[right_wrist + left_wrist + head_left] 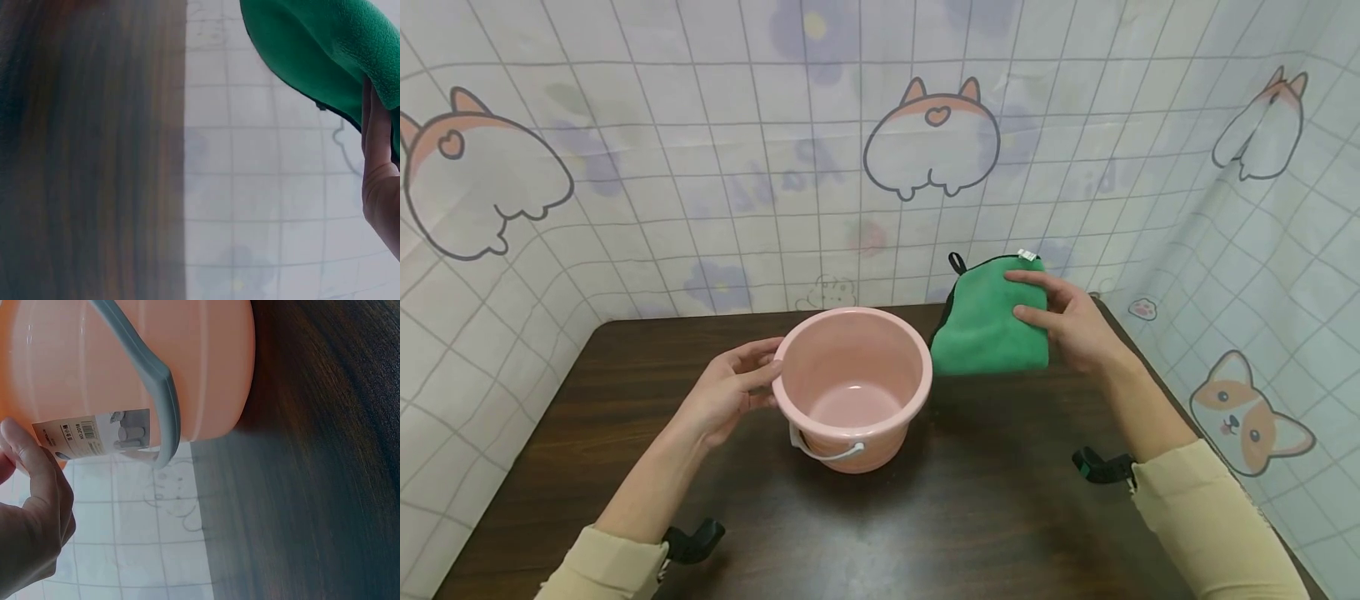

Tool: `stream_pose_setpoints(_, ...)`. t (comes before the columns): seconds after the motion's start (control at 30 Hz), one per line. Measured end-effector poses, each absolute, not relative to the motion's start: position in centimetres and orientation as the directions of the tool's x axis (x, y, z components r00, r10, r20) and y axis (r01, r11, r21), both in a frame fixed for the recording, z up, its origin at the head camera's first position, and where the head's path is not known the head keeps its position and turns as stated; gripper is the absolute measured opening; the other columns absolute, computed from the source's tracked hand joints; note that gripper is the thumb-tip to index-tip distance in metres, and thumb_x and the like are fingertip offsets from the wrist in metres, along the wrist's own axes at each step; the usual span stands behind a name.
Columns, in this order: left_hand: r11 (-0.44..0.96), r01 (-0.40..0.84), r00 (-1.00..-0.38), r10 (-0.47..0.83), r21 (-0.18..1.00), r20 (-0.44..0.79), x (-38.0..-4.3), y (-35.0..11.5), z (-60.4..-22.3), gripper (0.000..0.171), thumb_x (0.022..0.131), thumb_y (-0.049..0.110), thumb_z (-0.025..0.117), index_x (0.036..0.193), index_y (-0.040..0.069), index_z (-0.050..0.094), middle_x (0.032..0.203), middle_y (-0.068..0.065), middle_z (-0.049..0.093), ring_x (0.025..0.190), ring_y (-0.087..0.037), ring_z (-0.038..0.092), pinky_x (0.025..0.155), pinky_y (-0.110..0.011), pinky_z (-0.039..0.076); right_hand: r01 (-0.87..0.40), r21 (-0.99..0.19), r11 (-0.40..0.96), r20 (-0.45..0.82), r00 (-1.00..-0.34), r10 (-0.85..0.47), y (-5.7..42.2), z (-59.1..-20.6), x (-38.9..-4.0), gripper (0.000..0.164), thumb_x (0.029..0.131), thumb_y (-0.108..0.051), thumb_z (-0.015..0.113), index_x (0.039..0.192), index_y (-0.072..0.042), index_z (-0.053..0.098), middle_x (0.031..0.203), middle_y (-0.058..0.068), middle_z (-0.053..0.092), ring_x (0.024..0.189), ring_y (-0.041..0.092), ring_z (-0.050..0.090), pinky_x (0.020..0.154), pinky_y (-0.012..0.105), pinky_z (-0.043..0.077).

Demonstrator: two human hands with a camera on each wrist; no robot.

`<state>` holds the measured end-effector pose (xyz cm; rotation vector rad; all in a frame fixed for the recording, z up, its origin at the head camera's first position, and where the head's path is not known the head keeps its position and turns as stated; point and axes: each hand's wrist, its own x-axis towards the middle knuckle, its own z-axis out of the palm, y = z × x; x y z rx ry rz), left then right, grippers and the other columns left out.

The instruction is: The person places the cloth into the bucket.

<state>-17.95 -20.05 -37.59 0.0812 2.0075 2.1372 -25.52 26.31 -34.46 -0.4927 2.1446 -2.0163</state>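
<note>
A pink plastic bucket (pixel 857 450) stands upright on the dark wooden table, its inside bare and its pale handle (pixel 827 456) hanging down the front. My left hand (pixel 730 387) holds the bucket's rim at the left side, thumb at the rim and fingers around the outside. In the left wrist view a paper label (pixel 94 434) shows on the bucket wall beside the grey handle. To the right, my right hand (pixel 1071 325) pinches a folded green cloth (pixel 992 321) by its right edge. Dark trim, a small black loop and a white tag mark the cloth, which hangs beside the bucket's rim.
The dark wooden table (pixel 760 533) runs back to a wall covering (pixel 805 183) with a grid and cartoon corgi prints, which also closes off both sides. Black wrist mounts (pixel 692 542) stick out by both sleeves.
</note>
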Motion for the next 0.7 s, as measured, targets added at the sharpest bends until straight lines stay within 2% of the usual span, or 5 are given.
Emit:
stream_pose_setpoints(0.1,-0.056,-0.112,-0.976,0.192,0.992,-0.099,-18.0,-20.0,-37.6,0.055,0.104,0.009,0.062,0.152,-0.007,0.04,0.116,-0.01,0.056,0.089,-0.013,0.062,0.072,-0.028,0.059,-0.148,-0.989,0.01,0.137,-0.932,-0.336,26.0,-33.6,-25.4,0.047,0.102,-0.006,0.065,0.147,-0.019,0.057,0.152,0.014,0.038,0.123,0.021,0.053,0.084,0.032,0.059)
stream_pose_setpoints(0.2,-0.057,-0.111,-0.976,0.193,0.992,-0.098,-18.0,-20.0,-37.6,0.055,0.104,0.009,0.062,0.152,-0.007,0.04,0.116,-0.01,0.056,0.088,-0.012,0.062,0.072,-0.027,0.058,-0.172,-0.985,-0.033,0.173,-0.928,-0.331,25.7,-32.9,-25.3,0.046,0.102,-0.003,0.064,0.144,-0.02,0.061,0.147,0.012,0.042,0.119,0.022,0.053,0.082,0.03,0.058)
stream_pose_setpoints(0.3,-0.059,-0.112,-0.977,0.188,0.992,-0.1,-18.1,-20.0,-37.6,0.054,0.104,0.008,0.061,0.151,-0.007,0.041,0.116,-0.011,0.055,0.087,-0.012,0.062,0.071,-0.027,0.058,-0.197,-0.974,-0.111,0.223,-0.917,-0.331,25.4,-32.4,-25.3,0.045,0.101,0.003,0.061,0.142,-0.017,0.063,0.139,0.011,0.047,0.112,0.023,0.054,0.079,0.028,0.058)
stream_pose_setpoints(0.43,-0.063,-0.113,-0.977,0.187,0.992,-0.1,-18.2,-20.0,-37.7,0.053,0.104,0.007,0.061,0.151,-0.007,0.041,0.116,-0.01,0.055,0.087,-0.013,0.061,0.071,-0.027,0.058,-0.225,-0.956,-0.187,0.276,-0.906,-0.322,25.0,-31.5,-25.3,0.045,0.1,0.008,0.058,0.14,-0.013,0.064,0.137,0.012,0.049,0.111,0.025,0.054,0.078,0.028,0.058)
stream_pose_setpoints(0.7,-0.076,-0.111,-0.976,0.198,0.991,-0.094,-18.2,-20.1,-37.8,0.054,0.104,0.008,0.062,0.151,-0.008,0.04,0.115,-0.008,0.057,0.088,-0.013,0.062,0.071,-0.027,0.058,-0.212,-0.944,-0.253,0.283,-0.913,-0.292,24.2,-29.8,-25.3,0.045,0.099,0.008,0.059,0.138,-0.015,0.066,0.136,0.01,0.049,0.114,0.024,0.052,0.079,0.029,0.058)
